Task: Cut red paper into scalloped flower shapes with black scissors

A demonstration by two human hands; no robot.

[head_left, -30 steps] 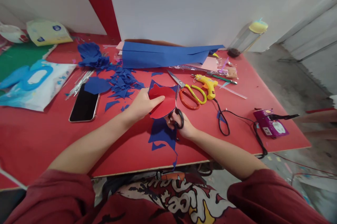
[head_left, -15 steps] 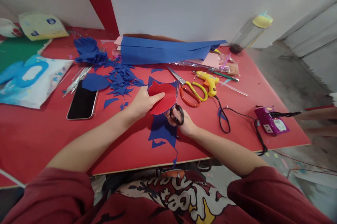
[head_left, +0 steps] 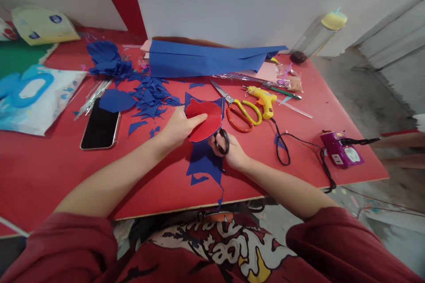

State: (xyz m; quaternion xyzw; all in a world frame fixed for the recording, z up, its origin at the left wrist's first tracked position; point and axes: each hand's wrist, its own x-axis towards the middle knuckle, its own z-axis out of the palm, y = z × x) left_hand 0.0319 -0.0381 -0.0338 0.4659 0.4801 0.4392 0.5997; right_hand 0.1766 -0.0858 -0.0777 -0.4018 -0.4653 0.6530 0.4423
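My left hand [head_left: 181,128] is closed on a red paper shape [head_left: 210,120] laid over dark blue paper [head_left: 190,98], its thumb pressed flat across the red face. In my right hand [head_left: 231,150] is a pair of black-handled scissors [head_left: 224,142], gripped by the loops. Their blades run up along the right edge of the red shape and are mostly hidden by the paper. Below my hands a dark blue paper piece [head_left: 205,159] hangs or lies, with a thin cut strip trailing to the table's front edge. Larger scissors [head_left: 244,114] with orange and yellow handles lie just beyond my right hand.
Blue scraps [head_left: 151,92], blue petal shapes [head_left: 108,59] and a phone [head_left: 100,125] lie on the left. Behind is folded blue paper [head_left: 212,59]. To the right are a yellow glue gun [head_left: 263,99], its cord, a purple power socket [head_left: 343,150] and a bottle [head_left: 315,37].
The view has shifted slightly. Both hands keep nearly the same place on the paper and scissors; the red shape is tilted a little differently.
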